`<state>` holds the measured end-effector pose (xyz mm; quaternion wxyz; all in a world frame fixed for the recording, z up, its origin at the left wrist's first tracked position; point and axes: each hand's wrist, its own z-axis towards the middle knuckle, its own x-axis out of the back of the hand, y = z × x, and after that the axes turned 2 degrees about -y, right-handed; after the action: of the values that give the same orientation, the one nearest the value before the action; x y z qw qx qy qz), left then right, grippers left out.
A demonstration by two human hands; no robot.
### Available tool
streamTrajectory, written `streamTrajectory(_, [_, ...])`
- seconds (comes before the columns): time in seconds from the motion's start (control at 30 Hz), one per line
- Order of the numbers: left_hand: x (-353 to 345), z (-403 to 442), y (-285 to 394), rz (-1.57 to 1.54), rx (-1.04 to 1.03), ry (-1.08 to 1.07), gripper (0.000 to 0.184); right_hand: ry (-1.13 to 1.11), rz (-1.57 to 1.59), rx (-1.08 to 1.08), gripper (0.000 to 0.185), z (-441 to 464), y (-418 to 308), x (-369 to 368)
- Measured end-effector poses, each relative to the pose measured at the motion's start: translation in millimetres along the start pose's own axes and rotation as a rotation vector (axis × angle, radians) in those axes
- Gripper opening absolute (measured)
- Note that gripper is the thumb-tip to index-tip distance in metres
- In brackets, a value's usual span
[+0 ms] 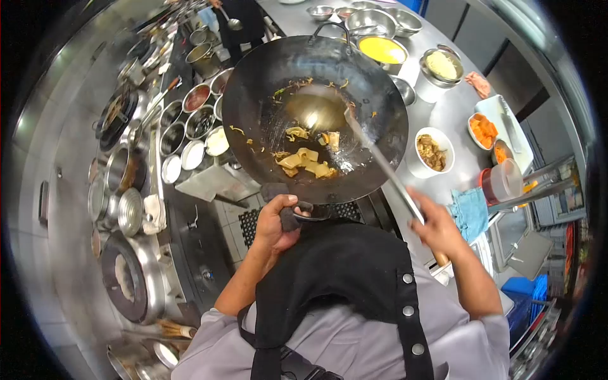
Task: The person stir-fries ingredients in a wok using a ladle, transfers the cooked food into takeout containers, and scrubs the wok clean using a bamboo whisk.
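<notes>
My left hand (276,221) is closed around the near loop handle of a large dark wok (253,82), with a dark cloth (290,219) in its grip. Flat pieces of food (307,163) and small browned scraps lie in the wok. In my right hand (437,223) is the long handle of a metal ladle (389,166), wrapped by the fingers just above its wooden end. The ladle's bowl rests or hovers over the middle of the wok; which of the two, I cannot tell. To the wok's right stands a white container (436,152) with brown food inside.
Along the right runs a steel counter (443,114) with a yellow-filled bowl (382,49), orange pieces (483,130) and a blue cloth (468,214). Seasoning pots (196,96) and a stove ring (130,278) are on the left. Another person (244,25) stands at the far end with a ladle.
</notes>
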<state>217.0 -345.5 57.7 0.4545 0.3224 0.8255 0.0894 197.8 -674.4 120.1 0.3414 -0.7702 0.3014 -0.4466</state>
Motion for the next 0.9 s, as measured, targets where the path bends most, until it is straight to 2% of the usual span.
streamTrajectory(0.1, [3.0, -12.4, -11.0, -0.077, -0.076, 0.044, 0.011, 0.038, 0.003, -0.077, 0.063, 51.7, 2.1, 9.9])
streamTrajectory(0.13, [3.3, -17.1, -14.8, -0.089, -0.093, 0.073, 0.011, 0.051, 0.02, 0.043, 0.064, 60.2, 10.9, 2.8])
streamTrajectory(0.2, [4.5, -24.6, -19.2, -0.111, -0.117, 0.064, 0.012, -0.025, -0.155, 0.307, 0.067, 57.4, 31.3, -12.3])
streamTrajectory(0.23, [8.1, -28.3, -22.8, -0.136, -0.139, 0.087, 0.014, -0.217, -0.076, 0.111, 0.065, 37.9, 12.0, -6.8])
streamTrajectory(0.3, [15.1, -34.3, -28.0, -0.154, -0.163, 0.172, 0.014, -0.387, 0.045, 0.143, 0.065, 19.6, 10.8, 1.1])
streamTrajectory(0.33, [19.7, -37.6, -30.9, -0.165, -0.174, 0.222, 0.014, -0.424, 0.045, 0.032, 0.064, 17.2, 8.9, 7.0])
streamTrajectory(0.43, [31.8, -49.7, -38.3, -0.199, -0.226, 0.26, 0.016, -0.244, 0.042, 0.05, 0.063, 33.2, 17.3, 5.2])
streamTrajectory(0.5, [42.3, -55.3, -37.6, -0.181, -0.258, 0.258, 0.019, -0.191, -0.015, -0.027, 0.061, 47.4, 1.6, 10.5])
streamTrajectory(0.57, [49.2, -58.8, -40.6, -0.206, -0.297, 0.248, 0.016, -0.246, -0.026, -0.124, 0.058, 51.6, -25.0, 11.4])
streamTrajectory(0.6, [48.3, -60.6, -40.8, -0.134, -0.321, 0.324, 0.011, -0.286, -0.027, -0.162, 0.057, 48.6, -40.4, 5.4])
streamTrajectory(0.7, [57.9, -62.7, -35.4, -0.033, -0.413, 0.3, 0.004, -0.472, 0.07, -0.224, 0.054, 32.0, -67.6, -24.6])
streamTrajectory(0.73, [63.2, -64.7, -31.6, -0.038, -0.411, 0.298, 0.004, -0.519, 0.136, -0.281, 0.046, 21.1, -78.3, -35.1])
streamTrajectory(0.83, [76.3, -74.2, -19.4, -0.007, -0.421, 0.306, 0.003, -0.671, 0.437, -0.403, 0.046, -13.3, -111.0, -64.2])
streamTrajectory(0.9, [86.5, -80.5, -13.7, 0.003, -0.441, 0.301, 0.004, -0.745, 0.805, -0.469, 0.048, -24.0, -118.8, -75.9])
